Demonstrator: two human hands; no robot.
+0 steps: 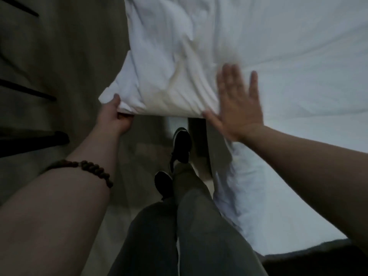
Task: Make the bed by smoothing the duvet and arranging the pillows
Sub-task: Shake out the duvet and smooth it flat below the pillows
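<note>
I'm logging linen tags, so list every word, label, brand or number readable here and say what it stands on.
None: no text can be read.
The pillow, gripped at its corner by the left hand, and the white bedding under the flat right hand show plain cloth, no tag.
The bead bracelet and black shoes show no brand; the view is dim and partly blurred.

right hand [237,104]: motion-blurred | left hand [115,116] fingertips: hidden under pillow [169,66]
</note>
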